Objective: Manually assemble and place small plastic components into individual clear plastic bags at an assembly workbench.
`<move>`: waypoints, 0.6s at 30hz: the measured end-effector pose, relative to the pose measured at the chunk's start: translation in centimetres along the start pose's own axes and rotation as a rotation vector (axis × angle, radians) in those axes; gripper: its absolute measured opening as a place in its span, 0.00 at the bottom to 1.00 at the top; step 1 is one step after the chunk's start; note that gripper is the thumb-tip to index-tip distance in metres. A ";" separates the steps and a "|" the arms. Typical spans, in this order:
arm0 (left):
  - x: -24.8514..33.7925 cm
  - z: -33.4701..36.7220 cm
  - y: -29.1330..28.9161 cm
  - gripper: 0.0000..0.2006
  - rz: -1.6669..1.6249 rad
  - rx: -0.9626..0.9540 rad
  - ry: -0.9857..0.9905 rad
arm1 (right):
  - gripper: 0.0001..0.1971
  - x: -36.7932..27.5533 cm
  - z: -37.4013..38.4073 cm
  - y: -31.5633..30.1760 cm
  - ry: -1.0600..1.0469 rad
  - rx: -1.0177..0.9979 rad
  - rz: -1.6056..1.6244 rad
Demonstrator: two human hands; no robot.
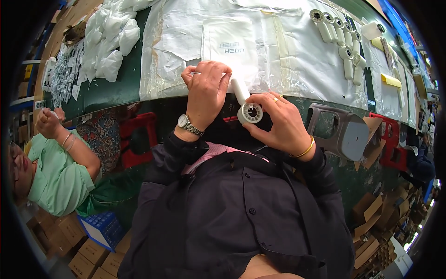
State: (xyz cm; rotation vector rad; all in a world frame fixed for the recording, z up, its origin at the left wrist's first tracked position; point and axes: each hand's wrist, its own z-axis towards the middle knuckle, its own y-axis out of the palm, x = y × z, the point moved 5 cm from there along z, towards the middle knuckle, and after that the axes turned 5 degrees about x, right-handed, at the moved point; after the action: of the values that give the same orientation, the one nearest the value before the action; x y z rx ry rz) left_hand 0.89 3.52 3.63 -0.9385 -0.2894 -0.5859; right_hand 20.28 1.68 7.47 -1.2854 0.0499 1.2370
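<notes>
My right hand (275,120) grips a white handheld fan (240,90) by its round slotted head, thumb on one side of the rim and fingers on the other. The fan's handle points away, up and to the left, over the near edge of the table. Beside the handle, my left hand (208,88) is closed with bent fingers. A small pale bit shows at its fingertips, too small to name. Just beyond both hands, a translucent plastic bag (227,39) with print on it lies flat on the white table covering (176,46).
Several similar white fans (347,53) lie at the far right. Heaped white bags (109,42) and small slips (67,74) lie at the left, near a co-worker in a green shirt (62,174). Grey (353,137) and red stools (138,139) stand below the table.
</notes>
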 end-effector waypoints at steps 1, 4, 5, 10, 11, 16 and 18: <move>0.1 0.1 -0.1 0.05 0.000 0.011 0.015 | 0.24 -0.2 0.0 0.1 0.029 -0.017 0.017; 0.5 0.3 -0.5 0.05 -0.001 0.032 0.046 | 0.25 -0.7 0.1 0.4 0.060 -0.018 0.048; 0.6 0.4 -0.7 0.05 -0.002 0.033 0.049 | 0.25 -0.8 0.1 0.5 0.060 -0.003 0.063; 0.8 0.4 -1.2 0.05 -0.010 0.034 0.079 | 0.34 -0.2 0.2 0.6 0.134 0.083 -0.010; 1.0 0.4 -1.3 0.06 -0.012 0.034 0.090 | 0.34 -0.2 0.4 0.6 0.135 0.083 -0.011; 1.5 0.5 -1.7 0.07 -0.045 0.016 0.138 | 0.46 -0.4 0.8 0.9 0.228 0.007 0.007; 1.5 0.6 -2.1 0.08 -0.050 0.025 0.136 | 0.50 -0.7 0.7 1.0 0.242 -0.052 0.041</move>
State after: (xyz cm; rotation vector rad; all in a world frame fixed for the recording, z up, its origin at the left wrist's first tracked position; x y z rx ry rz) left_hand 0.89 2.51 6.07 -0.8646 -0.1983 -0.6870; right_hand 18.86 1.47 7.48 -1.4806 0.2203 1.1181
